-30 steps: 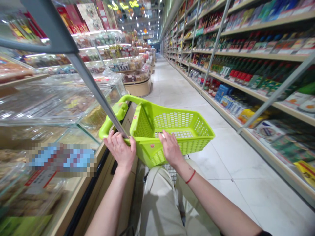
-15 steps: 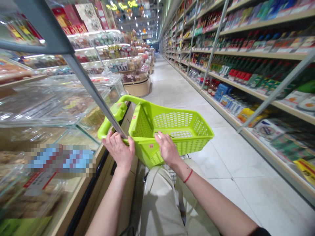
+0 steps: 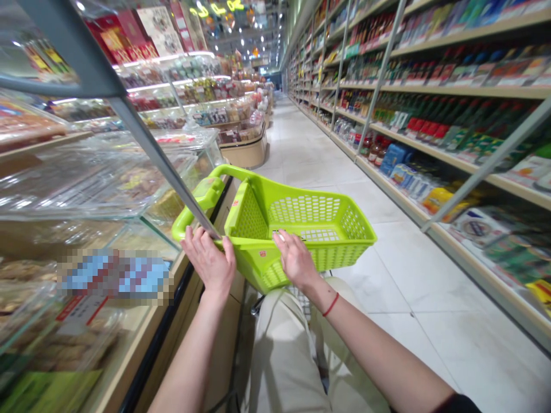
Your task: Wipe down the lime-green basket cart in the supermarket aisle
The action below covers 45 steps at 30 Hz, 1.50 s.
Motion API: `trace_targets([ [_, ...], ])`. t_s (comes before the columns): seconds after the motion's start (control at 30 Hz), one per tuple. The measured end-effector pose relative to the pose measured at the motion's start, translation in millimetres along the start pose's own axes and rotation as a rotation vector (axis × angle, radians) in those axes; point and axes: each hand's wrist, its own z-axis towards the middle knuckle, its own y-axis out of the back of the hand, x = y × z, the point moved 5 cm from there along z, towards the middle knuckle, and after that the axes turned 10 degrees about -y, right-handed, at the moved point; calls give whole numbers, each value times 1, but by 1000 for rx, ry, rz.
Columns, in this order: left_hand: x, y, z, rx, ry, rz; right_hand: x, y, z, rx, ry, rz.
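Note:
A lime-green shopping cart [image 3: 316, 245] with latticed walls stands sideways in front of my legs. My left hand [image 3: 209, 258] is closed over its near rim by the handle end, at the foot of a slanting grey bar [image 3: 161, 163]. Further right, my right hand [image 3: 297, 257], with a red string bracelet [image 3: 330, 304] at the wrist, is curled over the same rim, fingers reaching inside. The green handle [image 3: 184, 221] curves out just left of my left hand. Inside the basket [image 3: 321, 234], the slotted floor shows.
On the left runs a counter with clear covers [image 3: 86, 189] and packed food beneath; its wooden edge [image 3: 146, 312] lies close to the cart. Stocked shelves [image 3: 430, 137] line the right side. A pale tiled aisle [image 3: 297, 137] leads away between them, past a rounded display stand [image 3: 245, 152].
The shelves and counter have shifted slightly to the right in view. Both hands keep their hold on the cart rim, and the cart sits almost in the same spot.

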Motion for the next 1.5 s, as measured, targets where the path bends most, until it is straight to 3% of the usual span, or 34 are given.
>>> trace_targets([
  [0.37, -4, 1, 1, -17, 13, 30, 27, -5, 8, -11, 52, 49],
  [0.63, -7, -2, -3, -46, 23, -6, -15, 5, -8, -47, 25, 5],
  [0.77, -18, -1, -6, -33, -94, 42, -14, 9, -6, -55, 9, -4],
  [0.97, -40, -15, -9, 285, -477, 20, -9, 8, 1, -2, 23, 9],
  [1.17, -43, -18, -9, 327, -514, 66, -15, 8, -4, -51, -4, 33],
  [1.4, -42, -19, -11, 282, -515, 123, 26, -3, 9, -6, 80, 80],
  [1.5, -41, -19, -12, 299, -532, 122, 13, -3, 0, -14, 74, 40],
])
